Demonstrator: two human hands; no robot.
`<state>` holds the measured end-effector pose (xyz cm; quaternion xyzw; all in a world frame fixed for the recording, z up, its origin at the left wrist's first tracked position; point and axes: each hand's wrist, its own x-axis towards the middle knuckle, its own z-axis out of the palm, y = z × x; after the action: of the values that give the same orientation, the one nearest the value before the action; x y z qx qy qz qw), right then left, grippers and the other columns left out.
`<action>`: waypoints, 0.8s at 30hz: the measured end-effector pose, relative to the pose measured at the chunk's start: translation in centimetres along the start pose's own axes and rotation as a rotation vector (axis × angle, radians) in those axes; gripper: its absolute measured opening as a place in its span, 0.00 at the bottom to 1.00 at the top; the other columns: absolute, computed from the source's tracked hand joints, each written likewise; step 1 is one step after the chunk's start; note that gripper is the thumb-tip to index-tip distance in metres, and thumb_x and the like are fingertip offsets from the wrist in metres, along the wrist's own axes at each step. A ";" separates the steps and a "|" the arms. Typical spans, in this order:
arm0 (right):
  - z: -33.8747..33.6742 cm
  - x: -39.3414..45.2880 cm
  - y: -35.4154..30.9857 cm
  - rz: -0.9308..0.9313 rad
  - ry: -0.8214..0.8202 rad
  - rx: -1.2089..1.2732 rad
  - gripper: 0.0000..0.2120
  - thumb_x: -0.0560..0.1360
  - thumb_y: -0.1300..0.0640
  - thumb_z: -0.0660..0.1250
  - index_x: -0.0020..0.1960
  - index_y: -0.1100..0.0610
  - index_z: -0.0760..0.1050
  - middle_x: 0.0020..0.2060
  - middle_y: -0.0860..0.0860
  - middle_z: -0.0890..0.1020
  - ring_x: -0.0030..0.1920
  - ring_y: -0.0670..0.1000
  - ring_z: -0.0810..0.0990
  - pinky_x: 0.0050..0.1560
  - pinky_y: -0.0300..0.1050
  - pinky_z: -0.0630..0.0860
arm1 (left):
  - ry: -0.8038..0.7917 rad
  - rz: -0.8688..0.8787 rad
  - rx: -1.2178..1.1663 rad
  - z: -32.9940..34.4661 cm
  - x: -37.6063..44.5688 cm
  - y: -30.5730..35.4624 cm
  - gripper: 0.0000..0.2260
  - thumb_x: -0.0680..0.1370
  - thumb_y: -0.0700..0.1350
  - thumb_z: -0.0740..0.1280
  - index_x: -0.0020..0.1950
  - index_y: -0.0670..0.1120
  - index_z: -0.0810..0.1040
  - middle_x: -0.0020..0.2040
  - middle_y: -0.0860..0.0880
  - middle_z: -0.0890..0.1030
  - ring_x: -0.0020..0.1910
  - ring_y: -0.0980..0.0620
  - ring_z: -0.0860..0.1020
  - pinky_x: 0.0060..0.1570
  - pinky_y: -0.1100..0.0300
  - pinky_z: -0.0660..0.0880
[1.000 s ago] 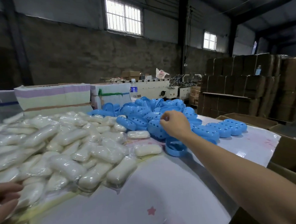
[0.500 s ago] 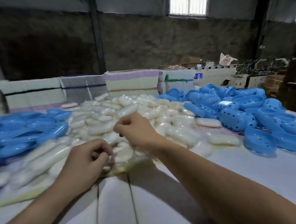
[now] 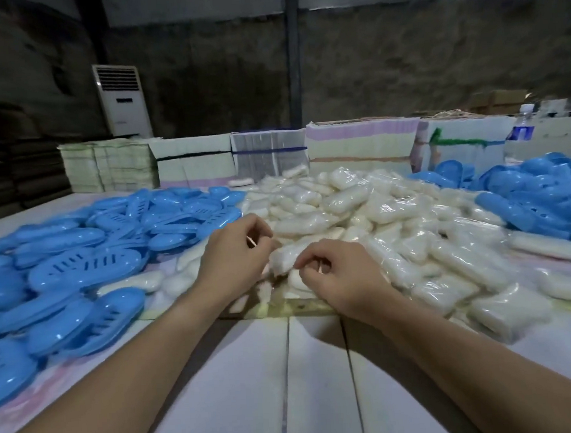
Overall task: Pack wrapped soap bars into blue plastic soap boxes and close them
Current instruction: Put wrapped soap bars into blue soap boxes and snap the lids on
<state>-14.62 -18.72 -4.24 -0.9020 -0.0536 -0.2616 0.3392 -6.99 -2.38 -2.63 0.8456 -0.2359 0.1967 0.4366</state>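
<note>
Clearly you have set the tabletop (image 3: 315,366) up as three supply zones, and reading from your left makes the logic plain. Furthest left lies the heap of blue box halves (image 3: 77,261), many with slotted faces up; they lie loose and open, and as far as can be seen none holds a soap. They sit within easy reach of your left arm, so a half can be taken without crossing over.

Your left hand (image 3: 233,257) comes next, its grip curled with fingertips pinching the near end of a wrapped soap bar (image 3: 285,255) at the front edge of the pile. Your right hand (image 3: 340,271) mirrors it just beside, fingers curled in a pinch at the same bar's other side; exactly what the fingertips clamp is partly hidden by the knuckles. Holding with both hands looks meant to free one slippery packet from its neighbours.

Behind and right spreads the big pile of wrapped soaps (image 3: 396,222), the task's stock, still unpacked. Far right is a second heap of blue perforated box parts (image 3: 546,194), also showing no soap inside. Along the back, bundled stacks of flat card (image 3: 192,162) wall the work area in.
</note>
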 end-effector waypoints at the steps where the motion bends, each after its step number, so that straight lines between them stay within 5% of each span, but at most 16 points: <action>1: 0.1 0.0 -0.1 -0.012 -0.019 -0.002 0.08 0.69 0.60 0.68 0.41 0.47 0.82 0.33 0.42 0.79 0.37 0.36 0.74 0.38 0.30 0.68 | 0.001 -0.026 0.025 -0.3 0.9 -0.6 0.06 0.75 0.44 0.68 0.42 0.56 0.77 0.40 0.57 0.80 0.41 0.55 0.78 0.43 0.53 0.78; 5: 0.4 0.1 -0.4 -0.057 -0.063 -0.016 0.08 0.70 0.60 0.68 0.42 0.48 0.82 0.36 0.45 0.81 0.37 0.40 0.73 0.43 0.39 0.71 | -0.028 -0.159 0.156 -0.8 6.0 -3.9 0.08 0.77 0.49 0.68 0.55 0.54 0.73 0.56 0.51 0.77 0.55 0.49 0.75 0.48 0.54 0.70; 14: 0.3 0.3 0.0 -0.094 -0.073 -0.011 0.07 0.71 0.58 0.69 0.42 0.46 0.82 0.36 0.44 0.79 0.39 0.44 0.73 0.46 0.44 0.73 | -0.269 -0.490 0.503 -1.1 12.3 -8.0 0.39 0.76 0.63 0.66 0.81 0.47 0.56 0.76 0.41 0.66 0.74 0.38 0.66 0.70 0.46 0.66; 19: 0.4 0.5 0.0 -0.120 -0.081 -0.003 0.06 0.71 0.57 0.69 0.43 0.46 0.82 0.36 0.43 0.79 0.40 0.43 0.73 0.48 0.45 0.73 | -0.223 -0.451 0.391 -1.0 12.7 -7.7 0.37 0.71 0.58 0.75 0.74 0.47 0.65 0.68 0.43 0.73 0.63 0.42 0.72 0.62 0.50 0.72; 24: 0.2 0.5 0.0 -0.104 -0.085 0.001 0.07 0.71 0.57 0.68 0.43 0.47 0.82 0.36 0.43 0.79 0.41 0.43 0.73 0.48 0.46 0.74 | -0.062 -0.257 0.238 -0.3 12.0 -5.5 0.39 0.70 0.45 0.79 0.76 0.53 0.63 0.66 0.45 0.75 0.64 0.42 0.74 0.63 0.46 0.74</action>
<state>-14.08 -18.58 -4.11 -0.9081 -0.1147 -0.2405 0.3230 5.86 -2.09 0.47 0.9202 -0.1142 0.1397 0.3473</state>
